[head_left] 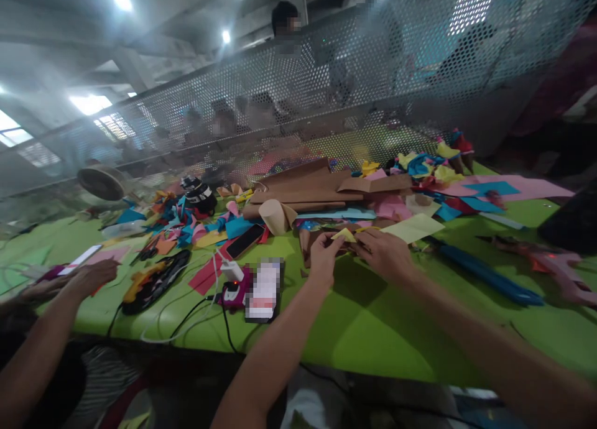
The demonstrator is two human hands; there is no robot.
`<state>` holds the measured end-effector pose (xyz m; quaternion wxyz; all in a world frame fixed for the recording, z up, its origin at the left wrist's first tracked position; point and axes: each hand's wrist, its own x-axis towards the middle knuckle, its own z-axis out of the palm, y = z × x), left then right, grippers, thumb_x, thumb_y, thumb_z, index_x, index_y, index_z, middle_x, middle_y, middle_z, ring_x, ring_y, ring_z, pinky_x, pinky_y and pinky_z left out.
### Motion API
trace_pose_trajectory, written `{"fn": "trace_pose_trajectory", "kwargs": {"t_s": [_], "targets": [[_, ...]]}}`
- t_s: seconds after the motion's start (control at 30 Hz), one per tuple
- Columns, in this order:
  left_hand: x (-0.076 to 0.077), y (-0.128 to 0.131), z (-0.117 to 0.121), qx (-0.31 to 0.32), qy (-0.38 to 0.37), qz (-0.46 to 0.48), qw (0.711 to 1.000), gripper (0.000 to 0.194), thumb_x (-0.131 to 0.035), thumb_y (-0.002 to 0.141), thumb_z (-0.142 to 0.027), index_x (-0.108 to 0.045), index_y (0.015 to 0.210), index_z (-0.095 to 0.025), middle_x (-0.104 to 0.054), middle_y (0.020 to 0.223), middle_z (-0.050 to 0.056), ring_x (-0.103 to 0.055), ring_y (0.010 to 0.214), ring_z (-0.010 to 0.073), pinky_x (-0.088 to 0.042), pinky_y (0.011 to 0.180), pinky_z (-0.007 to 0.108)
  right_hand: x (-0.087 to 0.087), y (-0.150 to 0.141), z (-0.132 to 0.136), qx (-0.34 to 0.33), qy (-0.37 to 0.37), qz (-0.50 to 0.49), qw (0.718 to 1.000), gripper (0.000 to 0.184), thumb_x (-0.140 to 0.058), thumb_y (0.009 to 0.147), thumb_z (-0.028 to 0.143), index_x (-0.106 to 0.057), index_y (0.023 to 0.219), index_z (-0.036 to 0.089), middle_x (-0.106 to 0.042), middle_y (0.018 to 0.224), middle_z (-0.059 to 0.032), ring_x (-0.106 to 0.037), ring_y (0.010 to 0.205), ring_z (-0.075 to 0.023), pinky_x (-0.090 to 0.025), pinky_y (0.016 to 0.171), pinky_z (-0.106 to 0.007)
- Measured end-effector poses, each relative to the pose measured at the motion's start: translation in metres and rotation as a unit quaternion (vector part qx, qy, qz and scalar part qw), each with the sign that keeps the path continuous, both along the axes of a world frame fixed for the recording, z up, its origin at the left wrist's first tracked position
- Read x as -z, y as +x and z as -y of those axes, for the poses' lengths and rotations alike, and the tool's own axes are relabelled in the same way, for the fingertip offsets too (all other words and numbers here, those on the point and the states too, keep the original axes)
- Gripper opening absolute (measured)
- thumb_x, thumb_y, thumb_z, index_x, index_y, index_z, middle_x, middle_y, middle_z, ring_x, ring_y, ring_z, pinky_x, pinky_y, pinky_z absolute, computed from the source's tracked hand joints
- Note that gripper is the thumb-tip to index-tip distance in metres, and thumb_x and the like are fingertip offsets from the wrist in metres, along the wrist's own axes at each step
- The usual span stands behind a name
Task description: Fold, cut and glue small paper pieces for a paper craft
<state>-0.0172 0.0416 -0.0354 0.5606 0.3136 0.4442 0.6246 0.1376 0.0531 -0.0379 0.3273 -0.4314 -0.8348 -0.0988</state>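
Note:
A small piece of yellow paper [344, 235] is held up between my two hands over the green table. My left hand [324, 255] pinches its left side with thumb and fingers. At its right side are the closed fingers of my right hand [382, 250]; they seem to grip the same piece, though the fingertips are partly hidden. A larger pale yellow sheet [413, 228] lies just behind my right hand. Brown paper pieces [305, 245] lie beside and under my hands.
Left of my arms are a phone [265, 292], a purple power strip [234, 292] and loose cables. Blue-handled scissors or a cutter [489, 273] and a pink glue gun [559, 270] lie right. Brown sheets [298, 186] and coloured scraps fill the back. A co-worker's hand [96, 276] works at left.

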Motion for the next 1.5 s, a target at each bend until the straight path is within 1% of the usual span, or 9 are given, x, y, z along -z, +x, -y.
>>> {"fn": "trace_pose_trajectory", "kwargs": {"t_s": [0.13, 0.27, 0.53, 0.77, 0.87, 1.0, 1.33, 1.43, 1.5], "targets": [[-0.001, -0.001, 0.000, -0.001, 0.000, -0.002, 1.000, 0.036, -0.090, 0.056, -0.033, -0.066, 0.077, -0.015, -0.068, 0.069, -0.001, -0.064, 0.061, 0.0101, -0.054, 0.067, 0.025, -0.002, 0.000, 0.001, -0.002, 0.006, 0.000, 1.000, 0.036, -0.043, 0.102, 0.036, -0.070, 0.087, 0.020, -0.075, 0.090, -0.0091, -0.066, 0.074, -0.0206, -0.037, 0.061, -0.031], [-0.002, -0.001, 0.001, -0.001, 0.008, -0.005, 1.000, 0.035, -0.089, 0.057, -0.033, -0.067, 0.077, -0.016, -0.069, 0.071, -0.001, -0.065, 0.063, 0.0106, -0.054, 0.071, 0.026, -0.003, 0.000, 0.001, 0.002, 0.001, 0.002, 1.000, 0.036, -0.043, 0.102, 0.036, -0.070, 0.085, 0.020, -0.075, 0.088, -0.0086, -0.066, 0.073, -0.0201, -0.037, 0.060, -0.030], [-0.003, 0.001, 0.001, 0.007, 0.013, 0.004, 1.000, 0.034, -0.089, 0.057, -0.032, -0.067, 0.077, -0.016, -0.069, 0.071, -0.001, -0.064, 0.061, 0.0095, -0.054, 0.067, 0.023, 0.001, 0.001, 0.000, 0.004, -0.012, -0.013, 1.000, 0.031, -0.047, 0.101, 0.035, -0.071, 0.088, 0.022, -0.076, 0.092, -0.0086, -0.068, 0.076, -0.0209, -0.039, 0.062, -0.029], [-0.004, -0.001, 0.003, 0.007, 0.002, -0.012, 1.000, 0.039, -0.090, 0.056, -0.037, -0.066, 0.079, -0.016, -0.069, 0.071, 0.000, -0.065, 0.063, 0.0113, -0.055, 0.072, 0.028, 0.002, -0.001, 0.001, 0.015, -0.002, -0.046, 0.999, 0.028, -0.050, 0.099, 0.036, -0.072, 0.093, 0.021, -0.078, 0.097, -0.0091, -0.070, 0.078, -0.0219, -0.042, 0.061, -0.029], [-0.004, -0.001, 0.004, 0.009, -0.004, -0.012, 1.000, 0.041, -0.090, 0.055, -0.038, -0.065, 0.078, -0.016, -0.068, 0.069, -0.001, -0.065, 0.061, 0.0112, -0.054, 0.069, 0.027, -0.001, 0.000, 0.002, 0.021, 0.008, -0.048, 0.999, 0.028, -0.052, 0.098, 0.038, -0.073, 0.094, 0.021, -0.078, 0.097, -0.0096, -0.071, 0.077, -0.0229, -0.042, 0.061, -0.030], [-0.006, -0.001, 0.007, 0.011, -0.015, -0.021, 1.000, 0.041, -0.090, 0.054, -0.039, -0.066, 0.077, -0.016, -0.069, 0.070, 0.000, -0.066, 0.063, 0.0122, -0.053, 0.067, 0.026, -0.002, 0.001, 0.003, 0.000, -0.011, -0.043, 0.999, 0.029, -0.049, 0.099, 0.037, -0.073, 0.091, 0.021, -0.078, 0.095, -0.0097, -0.070, 0.077, -0.0225, -0.043, 0.063, -0.031], [-0.006, -0.003, 0.014, 0.022, -0.021, -0.010, 0.999, 0.039, -0.089, 0.055, -0.040, -0.066, 0.076, -0.016, -0.068, 0.072, -0.001, -0.063, 0.063, 0.0108, -0.050, 0.061, 0.022, 0.007, 0.003, 0.007, 0.000, -0.008, -0.046, 0.999, 0.027, -0.050, 0.098, 0.033, -0.073, 0.094, 0.021, -0.077, 0.093, -0.0101, -0.069, 0.077, -0.0220, -0.046, 0.064, -0.030], [-0.006, -0.003, 0.014, 0.026, -0.017, -0.015, 0.999, 0.038, -0.089, 0.054, -0.038, -0.066, 0.076, -0.016, -0.068, 0.071, -0.001, -0.062, 0.063, 0.0108, -0.049, 0.061, 0.023, 0.004, 0.003, 0.010, -0.002, -0.035, -0.080, 0.996, 0.024, -0.052, 0.095, 0.032, -0.072, 0.093, 0.020, -0.076, 0.095, -0.0104, -0.070, 0.079, -0.0234, -0.047, 0.064, -0.031], [-0.006, -0.003, 0.014, 0.021, -0.016, -0.028, 0.999, 0.036, -0.089, 0.054, -0.035, -0.066, 0.075, -0.016, -0.067, 0.069, -0.001, -0.061, 0.063, 0.0108, -0.049, 0.062, 0.023, 0.000, 0.003, 0.012, -0.013, -0.091, -0.113, 0.989, 0.021, -0.056, 0.092, 0.034, -0.072, 0.096, 0.021, -0.076, 0.095, -0.0095, -0.069, 0.079, -0.0238, -0.047, 0.062, -0.031]]}}
